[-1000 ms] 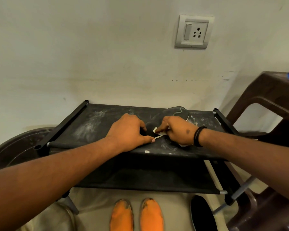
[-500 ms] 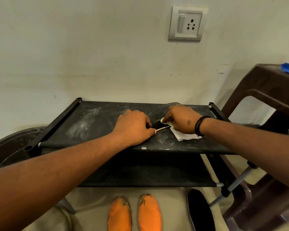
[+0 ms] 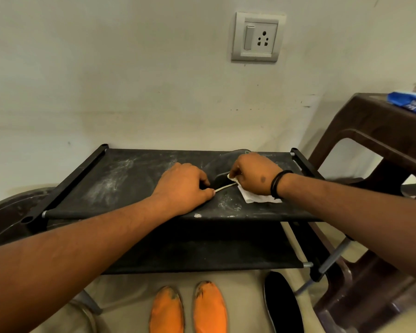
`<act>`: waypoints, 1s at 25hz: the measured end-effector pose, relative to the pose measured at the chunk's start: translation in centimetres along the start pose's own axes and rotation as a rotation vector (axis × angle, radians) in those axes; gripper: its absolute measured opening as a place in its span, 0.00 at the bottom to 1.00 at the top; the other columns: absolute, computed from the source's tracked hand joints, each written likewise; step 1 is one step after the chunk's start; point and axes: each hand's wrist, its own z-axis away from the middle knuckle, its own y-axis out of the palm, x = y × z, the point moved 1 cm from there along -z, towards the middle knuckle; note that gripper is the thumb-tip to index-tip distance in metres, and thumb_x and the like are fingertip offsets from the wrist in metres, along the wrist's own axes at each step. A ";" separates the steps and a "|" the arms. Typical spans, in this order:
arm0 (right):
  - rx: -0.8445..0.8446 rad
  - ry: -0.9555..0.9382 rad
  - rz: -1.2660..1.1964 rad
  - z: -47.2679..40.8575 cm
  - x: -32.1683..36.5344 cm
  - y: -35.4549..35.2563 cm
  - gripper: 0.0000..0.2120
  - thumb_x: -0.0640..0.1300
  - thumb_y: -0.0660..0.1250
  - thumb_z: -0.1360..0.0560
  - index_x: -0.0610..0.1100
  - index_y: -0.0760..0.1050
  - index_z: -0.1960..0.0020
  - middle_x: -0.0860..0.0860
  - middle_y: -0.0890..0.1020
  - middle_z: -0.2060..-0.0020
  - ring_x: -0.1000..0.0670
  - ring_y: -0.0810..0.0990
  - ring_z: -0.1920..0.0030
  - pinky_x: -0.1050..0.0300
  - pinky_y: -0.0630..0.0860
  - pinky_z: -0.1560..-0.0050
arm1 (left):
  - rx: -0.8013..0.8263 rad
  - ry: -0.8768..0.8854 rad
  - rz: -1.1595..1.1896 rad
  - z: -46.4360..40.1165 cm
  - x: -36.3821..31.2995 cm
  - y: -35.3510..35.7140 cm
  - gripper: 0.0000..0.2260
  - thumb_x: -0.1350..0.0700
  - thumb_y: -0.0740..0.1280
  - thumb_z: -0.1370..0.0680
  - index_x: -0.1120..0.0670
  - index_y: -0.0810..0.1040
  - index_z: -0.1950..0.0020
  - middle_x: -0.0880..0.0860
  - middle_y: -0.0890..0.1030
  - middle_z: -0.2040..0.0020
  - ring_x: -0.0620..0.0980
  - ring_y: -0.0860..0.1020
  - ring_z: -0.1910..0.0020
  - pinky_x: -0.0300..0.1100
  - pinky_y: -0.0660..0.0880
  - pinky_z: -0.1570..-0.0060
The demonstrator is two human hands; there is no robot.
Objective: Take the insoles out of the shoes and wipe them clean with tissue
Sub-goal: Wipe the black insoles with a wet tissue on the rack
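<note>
A dark insole (image 3: 220, 168) lies on the top shelf of a black fabric shoe rack (image 3: 120, 174), mostly hidden under my hands. My left hand (image 3: 183, 186) presses down on its near end with curled fingers, the pale edge of the insole showing at my thumb. My right hand (image 3: 252, 175) grips a white tissue (image 3: 255, 197) and holds it against the insole's surface. A second black insole (image 3: 282, 304) lies on the floor at the lower right.
Two orange shoes (image 3: 187, 308) stand on the floor below the rack. A brown plastic stool (image 3: 382, 145) with a blue packet (image 3: 411, 103) stands at the right. A dark round tub (image 3: 7, 217) sits at the left. A wall socket (image 3: 256, 37) is above.
My right hand with the tissue has slid away from me along the insole towards its far end. More of the tissue now shows behind the hand. My left hand stays in place.
</note>
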 end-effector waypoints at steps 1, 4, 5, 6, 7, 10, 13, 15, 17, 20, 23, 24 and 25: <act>-0.018 0.034 -0.006 -0.2 -0.1 0.1 0.13 0.39 0.63 0.23 0.47 0.84 0.45 0.50 0.85 0.47 0.49 0.82 0.47 0.50 0.78 0.41 | -0.002 -0.001 0.003 0.0 0.0 0.0 0.13 0.42 0.70 0.24 0.46 0.86 0.45 0.46 0.85 0.49 0.49 0.79 0.45 0.48 0.75 0.42; 0.034 -0.052 -0.080 0.1 1.5 0.5 0.13 0.37 0.64 0.24 0.46 0.84 0.47 0.51 0.86 0.50 0.50 0.83 0.50 0.51 0.78 0.41 | 0.002 -0.002 0.005 0.1 0.1 0.2 0.12 0.42 0.70 0.25 0.45 0.86 0.46 0.44 0.85 0.52 0.48 0.79 0.47 0.46 0.76 0.45; 0.060 -0.088 -0.094 0.3 2.1 0.7 0.13 0.37 0.64 0.24 0.46 0.84 0.47 0.51 0.85 0.50 0.50 0.83 0.50 0.52 0.78 0.42 | 0.005 -0.007 0.010 0.1 0.2 0.2 0.12 0.43 0.70 0.25 0.45 0.87 0.47 0.44 0.84 0.54 0.48 0.80 0.48 0.46 0.76 0.46; 0.050 -0.087 -0.090 -0.1 2.2 0.8 0.13 0.37 0.64 0.24 0.46 0.84 0.47 0.50 0.85 0.50 0.50 0.83 0.50 0.52 0.79 0.44 | 0.007 -0.013 0.017 0.0 0.3 0.2 0.12 0.43 0.70 0.26 0.45 0.87 0.47 0.44 0.84 0.54 0.47 0.80 0.49 0.46 0.77 0.47; 0.012 -0.052 -0.070 -0.6 2.0 0.7 0.13 0.37 0.64 0.24 0.47 0.84 0.47 0.50 0.86 0.50 0.49 0.83 0.50 0.51 0.80 0.44 | 0.009 -0.016 0.024 0.0 0.3 0.2 0.12 0.43 0.70 0.26 0.46 0.87 0.47 0.44 0.85 0.53 0.47 0.80 0.49 0.46 0.78 0.47; -0.040 0.012 -0.052 -1.2 1.9 0.6 0.12 0.37 0.64 0.25 0.46 0.84 0.47 0.49 0.86 0.50 0.48 0.83 0.49 0.52 0.79 0.45 | 0.015 -0.019 0.046 0.0 0.3 0.2 0.11 0.43 0.71 0.26 0.46 0.87 0.49 0.44 0.85 0.56 0.44 0.80 0.54 0.45 0.78 0.52; 0.054 -0.129 -0.142 -0.1 3.6 1.0 0.14 0.35 0.63 0.25 0.44 0.84 0.47 0.49 0.86 0.51 0.51 0.82 0.51 0.58 0.77 0.49 | 0.011 -0.027 0.058 0.0 0.3 0.1 0.08 0.44 0.73 0.28 0.48 0.86 0.58 0.46 0.81 0.67 0.44 0.77 0.66 0.41 0.73 0.65; -0.033 -0.051 -0.062 -0.8 2.4 0.7 0.13 0.37 0.64 0.25 0.47 0.84 0.47 0.50 0.86 0.50 0.50 0.83 0.49 0.53 0.79 0.46 | 0.009 -0.048 0.089 -0.1 0.3 0.0 0.08 0.45 0.74 0.29 0.48 0.86 0.59 0.45 0.83 0.65 0.42 0.79 0.65 0.42 0.76 0.63; -0.076 0.015 -0.006 -1.0 1.4 0.6 0.12 0.38 0.65 0.24 0.48 0.84 0.47 0.50 0.86 0.50 0.49 0.83 0.48 0.51 0.79 0.44 | 0.015 -0.058 0.124 0.0 0.4 -0.1 0.07 0.45 0.74 0.30 0.48 0.87 0.58 0.43 0.84 0.63 0.40 0.80 0.64 0.42 0.79 0.59; 0.056 -0.161 -0.135 0.3 3.2 1.1 0.12 0.37 0.65 0.25 0.46 0.85 0.47 0.52 0.85 0.51 0.54 0.82 0.52 0.58 0.78 0.47 | 0.037 -0.044 0.172 0.3 0.9 -0.4 0.06 0.46 0.75 0.32 0.47 0.87 0.60 0.43 0.84 0.65 0.40 0.80 0.65 0.39 0.76 0.53; -0.058 -0.068 0.003 -1.1 2.1 0.7 0.12 0.39 0.66 0.24 0.50 0.84 0.46 0.51 0.86 0.50 0.49 0.82 0.48 0.52 0.79 0.46 | 0.046 -0.038 0.192 0.3 1.2 -0.4 0.07 0.46 0.75 0.33 0.46 0.87 0.59 0.42 0.84 0.65 0.38 0.79 0.67 0.38 0.75 0.59; -0.081 -0.009 0.037 -1.5 1.6 0.5 0.12 0.39 0.66 0.25 0.50 0.84 0.46 0.50 0.85 0.50 0.47 0.82 0.48 0.51 0.79 0.46 | 0.042 -0.038 0.194 0.4 1.2 -0.4 0.07 0.46 0.75 0.32 0.46 0.87 0.58 0.42 0.84 0.65 0.38 0.78 0.67 0.37 0.73 0.60; -0.056 -0.002 -0.002 -1.7 1.7 0.6 0.12 0.38 0.66 0.25 0.49 0.85 0.47 0.50 0.86 0.50 0.47 0.82 0.48 0.50 0.79 0.46 | 0.042 -0.036 0.195 0.4 1.2 -0.4 0.07 0.46 0.75 0.32 0.46 0.87 0.58 0.42 0.84 0.64 0.38 0.78 0.67 0.36 0.72 0.59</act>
